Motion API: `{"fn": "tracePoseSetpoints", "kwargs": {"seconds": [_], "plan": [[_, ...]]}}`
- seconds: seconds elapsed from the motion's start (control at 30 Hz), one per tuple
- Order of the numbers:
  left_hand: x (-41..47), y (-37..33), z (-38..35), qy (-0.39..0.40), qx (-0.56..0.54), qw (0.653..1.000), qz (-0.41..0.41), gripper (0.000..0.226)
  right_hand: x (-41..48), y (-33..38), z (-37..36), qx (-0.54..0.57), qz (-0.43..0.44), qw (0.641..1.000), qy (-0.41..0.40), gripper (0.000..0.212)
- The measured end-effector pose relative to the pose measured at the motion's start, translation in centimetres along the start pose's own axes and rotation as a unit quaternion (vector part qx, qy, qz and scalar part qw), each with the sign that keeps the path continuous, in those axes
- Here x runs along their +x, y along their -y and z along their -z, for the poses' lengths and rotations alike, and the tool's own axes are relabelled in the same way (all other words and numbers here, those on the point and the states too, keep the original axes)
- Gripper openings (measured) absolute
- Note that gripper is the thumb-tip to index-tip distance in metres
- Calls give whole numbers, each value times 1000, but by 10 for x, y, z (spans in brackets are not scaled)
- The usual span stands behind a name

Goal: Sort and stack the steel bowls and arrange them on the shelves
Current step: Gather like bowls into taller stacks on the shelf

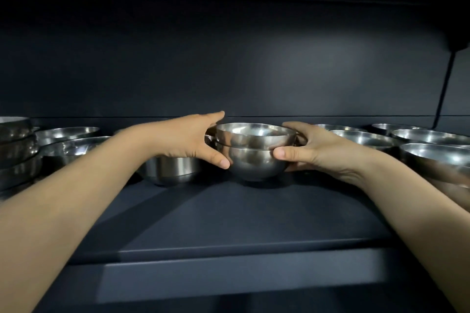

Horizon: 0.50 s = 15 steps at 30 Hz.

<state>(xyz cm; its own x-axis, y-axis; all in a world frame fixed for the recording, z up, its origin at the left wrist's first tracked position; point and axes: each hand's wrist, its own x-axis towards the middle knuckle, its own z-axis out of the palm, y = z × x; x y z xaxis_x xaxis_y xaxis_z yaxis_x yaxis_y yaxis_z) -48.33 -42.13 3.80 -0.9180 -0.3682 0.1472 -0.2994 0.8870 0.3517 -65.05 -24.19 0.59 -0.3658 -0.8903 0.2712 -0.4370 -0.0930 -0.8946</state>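
A stack of two small steel bowls [255,152] stands on the dark shelf [229,216] in the middle. My left hand [188,138] holds its left side, thumb on the lower bowl and fingers reaching behind the rim. On the right side, my right hand [312,148] grips the stack, its thumb pressed on the lower bowl and its fingers curled round the back. Both forearms reach in from the lower corners.
A straight-sided steel bowl [170,169] sits just left of the stack under my left wrist. Wider bowls [68,134] and a stacked pile [17,150] fill the left; several wide bowls [429,140] crowd the right. A black cable [443,89] hangs at the right.
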Motion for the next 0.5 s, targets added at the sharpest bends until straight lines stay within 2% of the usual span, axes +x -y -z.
{"fn": "tracePoseSetpoints", "kwargs": {"seconds": [0.07,0.13,0.23,0.37,0.4,0.5], "plan": [[-4,-1,2,-19,-40,999,-4,133,-3,1,-2,19,4,999,-25,90],[-10,1,2,-30,-105,994,-9,145,-7,4,-6,56,2,997,-50,110],[-20,5,1,-45,-216,975,-24,150,-17,11,-17,111,14,991,-76,112],[-35,3,6,-52,-260,962,-58,103,-25,22,-34,154,32,982,-109,107],[-38,2,8,-50,-256,963,-64,101,-26,25,-38,165,37,979,-118,104],[-44,4,16,-46,-271,960,-57,118,-28,31,-46,179,46,975,-126,101]]}}
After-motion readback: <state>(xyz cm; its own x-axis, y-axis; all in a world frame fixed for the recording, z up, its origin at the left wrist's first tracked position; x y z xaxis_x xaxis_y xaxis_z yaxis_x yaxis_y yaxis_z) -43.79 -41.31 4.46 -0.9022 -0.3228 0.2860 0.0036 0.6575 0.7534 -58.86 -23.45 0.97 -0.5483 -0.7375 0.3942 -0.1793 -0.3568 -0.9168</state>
